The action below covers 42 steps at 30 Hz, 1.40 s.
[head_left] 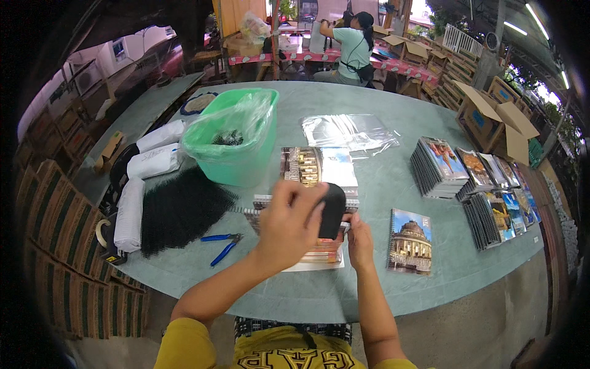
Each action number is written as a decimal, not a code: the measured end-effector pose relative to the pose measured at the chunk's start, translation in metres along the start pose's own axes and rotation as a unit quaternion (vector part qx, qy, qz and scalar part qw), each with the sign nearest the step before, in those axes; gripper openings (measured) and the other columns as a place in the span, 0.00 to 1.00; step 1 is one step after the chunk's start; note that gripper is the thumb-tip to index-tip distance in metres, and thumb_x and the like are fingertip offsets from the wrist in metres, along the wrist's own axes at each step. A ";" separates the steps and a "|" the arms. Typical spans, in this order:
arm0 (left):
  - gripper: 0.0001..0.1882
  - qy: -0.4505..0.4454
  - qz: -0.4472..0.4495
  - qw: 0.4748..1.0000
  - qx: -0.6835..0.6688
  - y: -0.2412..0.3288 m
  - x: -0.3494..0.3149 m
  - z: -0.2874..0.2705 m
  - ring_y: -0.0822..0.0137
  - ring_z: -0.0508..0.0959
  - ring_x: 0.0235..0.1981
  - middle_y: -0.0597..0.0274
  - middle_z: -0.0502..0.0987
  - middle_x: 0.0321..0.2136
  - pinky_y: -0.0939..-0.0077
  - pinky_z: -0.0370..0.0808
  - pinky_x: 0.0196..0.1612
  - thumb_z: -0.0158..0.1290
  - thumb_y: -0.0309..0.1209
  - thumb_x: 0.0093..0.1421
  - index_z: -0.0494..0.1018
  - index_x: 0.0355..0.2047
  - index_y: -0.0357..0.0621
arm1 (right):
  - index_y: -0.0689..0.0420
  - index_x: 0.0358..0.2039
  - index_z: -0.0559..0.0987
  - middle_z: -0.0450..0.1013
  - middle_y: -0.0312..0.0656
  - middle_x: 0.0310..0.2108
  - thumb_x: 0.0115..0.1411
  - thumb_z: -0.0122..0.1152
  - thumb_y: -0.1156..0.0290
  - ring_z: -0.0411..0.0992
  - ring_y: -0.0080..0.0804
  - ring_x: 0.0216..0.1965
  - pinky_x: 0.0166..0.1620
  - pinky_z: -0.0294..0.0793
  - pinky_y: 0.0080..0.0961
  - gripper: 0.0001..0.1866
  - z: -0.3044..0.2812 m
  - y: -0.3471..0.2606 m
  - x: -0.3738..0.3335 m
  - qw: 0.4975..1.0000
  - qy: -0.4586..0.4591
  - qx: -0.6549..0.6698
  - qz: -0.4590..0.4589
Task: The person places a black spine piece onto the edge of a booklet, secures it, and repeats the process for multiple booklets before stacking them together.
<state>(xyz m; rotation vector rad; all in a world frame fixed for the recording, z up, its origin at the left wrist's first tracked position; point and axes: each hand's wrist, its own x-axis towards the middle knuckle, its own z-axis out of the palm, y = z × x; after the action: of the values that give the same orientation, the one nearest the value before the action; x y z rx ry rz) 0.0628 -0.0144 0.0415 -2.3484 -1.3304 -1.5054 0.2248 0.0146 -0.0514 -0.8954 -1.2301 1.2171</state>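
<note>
A flat black piece with rounded corners (332, 211) is pinched between the thumb and fingers of my left hand (291, 220), above a spiral-bound booklet (326, 253). My right hand (360, 243) grips the booklet's right edge with its fingers. My left hand and the black piece hide much of the booklet. Just beyond lie more booklets (301, 165) with a building photo on the cover. To the right, one spiral-bound calendar-like booklet (410, 241) with a domed building lies flat. Blue-handled pliers (224, 246) rest left of my left forearm.
A green bin (236, 138) lined with clear plastic holds black coils. Beside it spreads a heap of black binding coils (178, 212), with white wrapped bundles (129, 215) along the edge. Clear plastic sleeves (350, 131), booklet stacks (437, 169) and an open carton (491, 120) lie beyond. A person (353, 52) works behind.
</note>
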 end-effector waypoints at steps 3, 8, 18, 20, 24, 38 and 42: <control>0.16 -0.187 0.014 0.980 0.068 -0.006 -0.038 0.025 0.55 0.74 0.32 0.54 0.68 0.31 0.63 0.73 0.31 0.54 0.26 0.50 0.72 0.42 0.47 | 0.67 0.37 0.77 0.74 0.44 0.37 0.65 0.36 0.49 0.70 0.28 0.38 0.45 0.66 0.22 0.31 0.001 -0.007 0.000 0.999 -0.030 -0.013 -0.006; 0.16 -0.267 -0.057 0.961 -0.039 -0.014 -0.097 0.037 0.53 0.73 0.36 0.52 0.69 0.35 0.60 0.73 0.38 0.54 0.30 0.51 0.71 0.42 0.47 | 0.66 0.37 0.77 0.75 0.43 0.38 0.62 0.50 0.62 0.71 0.24 0.38 0.44 0.69 0.22 0.17 0.001 -0.005 0.001 0.992 -0.109 0.013 -0.055; 0.14 -0.140 0.107 0.978 0.112 -0.024 -0.029 0.024 0.58 0.70 0.38 0.55 0.70 0.35 0.65 0.67 0.39 0.55 0.32 0.49 0.73 0.38 0.43 | 0.66 0.39 0.75 0.76 0.41 0.34 0.54 0.55 0.83 0.72 0.24 0.37 0.42 0.73 0.23 0.11 0.008 -0.005 -0.001 0.996 -0.027 0.064 -0.057; 0.14 -0.183 0.104 0.968 0.136 -0.027 -0.015 0.023 0.57 0.70 0.37 0.57 0.71 0.34 0.66 0.66 0.39 0.55 0.31 0.48 0.73 0.37 0.42 | 0.65 0.39 0.75 0.76 0.39 0.33 0.53 0.56 0.83 0.71 0.19 0.34 0.37 0.70 0.15 0.11 0.006 -0.005 -0.002 0.999 -0.034 -0.007 -0.009; 0.11 -0.166 0.070 0.983 0.033 -0.018 -0.009 0.035 0.57 0.69 0.35 0.58 0.70 0.30 0.67 0.66 0.39 0.55 0.29 0.47 0.72 0.33 0.42 | 0.66 0.37 0.75 0.76 0.41 0.31 0.53 0.54 0.82 0.72 0.23 0.33 0.38 0.72 0.21 0.10 -0.007 0.017 0.000 0.993 -0.020 -0.115 -0.017; 0.07 -0.189 0.062 0.977 -0.074 -0.017 -0.002 0.055 0.55 0.69 0.34 0.57 0.69 0.26 0.63 0.67 0.39 0.55 0.27 0.46 0.70 0.27 0.43 | 0.64 0.31 0.74 0.74 0.36 0.27 0.56 0.51 0.78 0.69 0.17 0.30 0.33 0.69 0.17 0.04 -0.012 0.031 0.000 0.979 -0.006 -0.184 -0.087; 0.09 -0.206 0.058 0.971 -0.101 -0.026 -0.009 0.060 0.54 0.69 0.35 0.55 0.68 0.28 0.63 0.67 0.39 0.56 0.27 0.45 0.68 0.26 0.40 | 0.65 0.33 0.75 0.75 0.36 0.26 0.51 0.51 0.82 0.69 0.18 0.29 0.33 0.68 0.18 0.08 -0.011 0.032 0.002 0.985 -0.017 -0.150 -0.086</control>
<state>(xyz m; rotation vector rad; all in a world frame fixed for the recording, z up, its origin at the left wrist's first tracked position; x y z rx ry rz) 0.0863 0.0239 -0.0068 -2.9347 -1.1177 -1.2145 0.2299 0.0234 -0.0837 -0.9653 -1.5128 0.9279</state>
